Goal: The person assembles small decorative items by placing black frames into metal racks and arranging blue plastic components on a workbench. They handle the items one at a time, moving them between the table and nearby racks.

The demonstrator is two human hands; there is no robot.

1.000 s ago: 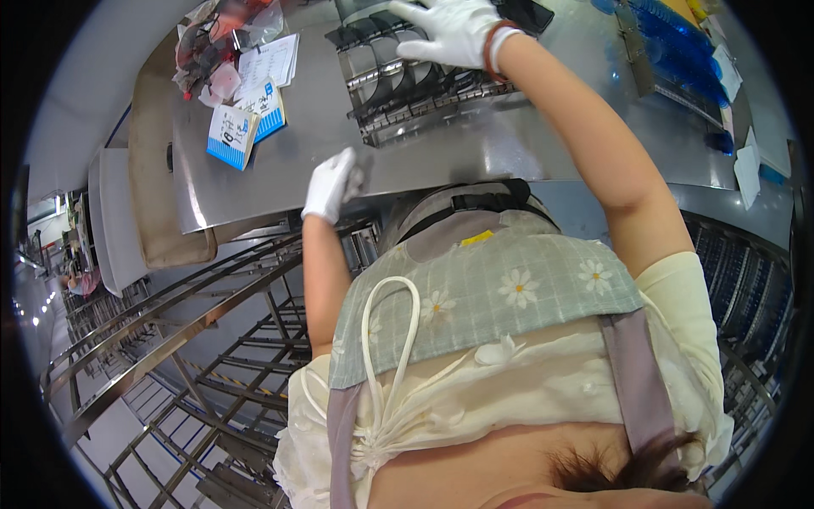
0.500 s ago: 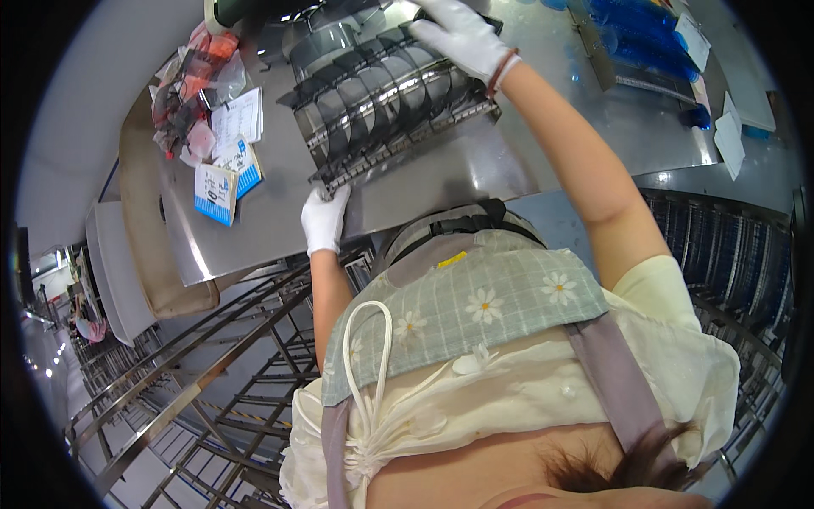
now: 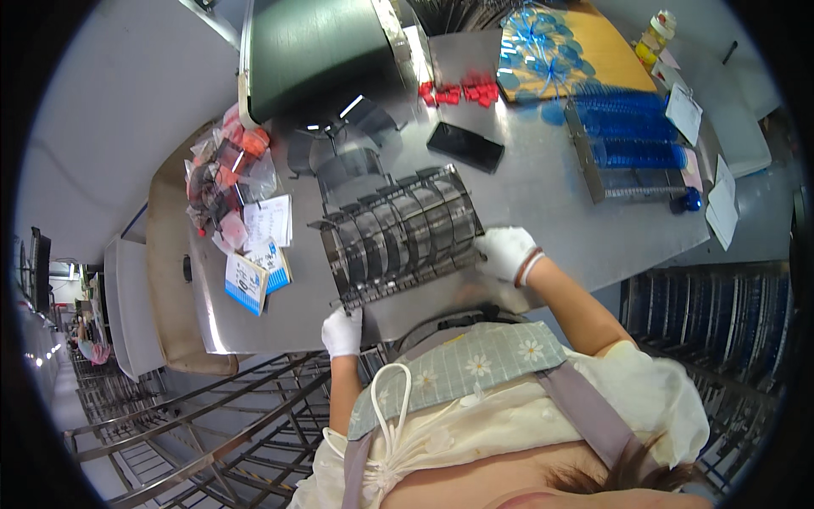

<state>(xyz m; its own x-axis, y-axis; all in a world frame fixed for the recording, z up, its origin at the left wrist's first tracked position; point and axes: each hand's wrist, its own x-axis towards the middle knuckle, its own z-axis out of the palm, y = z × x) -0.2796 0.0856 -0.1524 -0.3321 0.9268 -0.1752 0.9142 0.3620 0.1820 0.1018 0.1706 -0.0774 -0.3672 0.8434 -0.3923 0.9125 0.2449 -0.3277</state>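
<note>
The gloved left hand [image 3: 342, 332] gripped the near-left corner of the metal rack [image 3: 398, 235], and the gloved right hand [image 3: 506, 253] grasped its right end. The rack lay at the near edge of the steel worktop [image 3: 543, 199], a black phone [image 3: 465, 147] lying beyond it and blue trays [image 3: 632, 153] toward the right edge.

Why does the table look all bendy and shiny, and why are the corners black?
Head view: the fisheye lens bends the table edges and leaves black corners; its bare metal mirrors the lights, with glare near the rack held by the gloved left hand and right hand; nothing looks blurred.
</note>
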